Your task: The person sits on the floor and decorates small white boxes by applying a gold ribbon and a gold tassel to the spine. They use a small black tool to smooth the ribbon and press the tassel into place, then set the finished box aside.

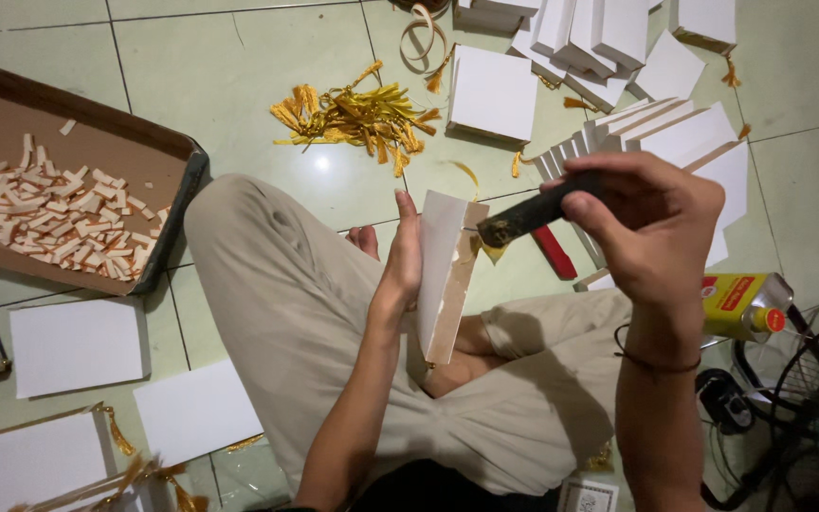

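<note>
home floor workspace | pale tiled floor (239, 85) | white card stacks (580, 38) | gold tassels (353, 114) | fan (808, 379)

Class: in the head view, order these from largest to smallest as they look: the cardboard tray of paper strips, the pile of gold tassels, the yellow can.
1. Cardboard tray
2. Pile of gold tassels
3. Yellow can

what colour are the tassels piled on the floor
Golden yellow tassels, seen best in the head view.
</note>
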